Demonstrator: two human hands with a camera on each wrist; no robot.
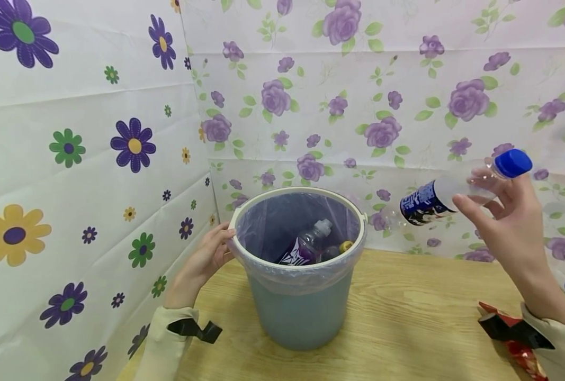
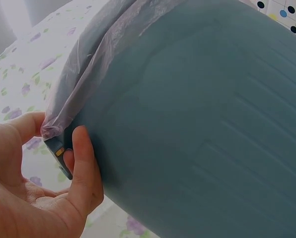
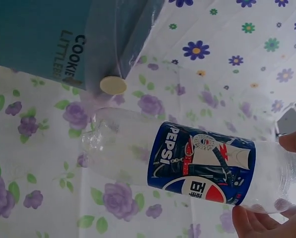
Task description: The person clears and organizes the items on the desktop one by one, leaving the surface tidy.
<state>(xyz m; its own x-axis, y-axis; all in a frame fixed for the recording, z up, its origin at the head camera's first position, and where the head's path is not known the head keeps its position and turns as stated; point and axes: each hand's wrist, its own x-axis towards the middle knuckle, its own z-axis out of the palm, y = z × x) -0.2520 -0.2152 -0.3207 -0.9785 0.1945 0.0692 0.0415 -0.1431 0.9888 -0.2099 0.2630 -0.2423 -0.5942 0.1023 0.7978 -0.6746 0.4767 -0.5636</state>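
Observation:
A blue-grey bucket (image 1: 301, 317) with a cream rim and a thin plastic liner (image 1: 306, 280) stands on the table. At its left rim my left hand (image 1: 211, 251) pinches the edge, thumb and fingers on either side in the left wrist view. To the right of the bucket, my right hand (image 1: 516, 217) holds a clear Pepsi bottle (image 3: 202, 161) near its blue cap (image 1: 513, 163). The bottle is tilted, its base pointing down and left toward the bucket, apart from it. Inside the bucket lie a bottle with a purple label (image 1: 301, 248) and a yellow-capped item (image 1: 346, 246).
A red wrapper (image 1: 520, 352) lies on the wood-grain table (image 1: 406, 317) by my right sleeve. Flower-patterned sheets (image 1: 272, 116) rise behind the bucket and along the left side. A black strap is on each sleeve.

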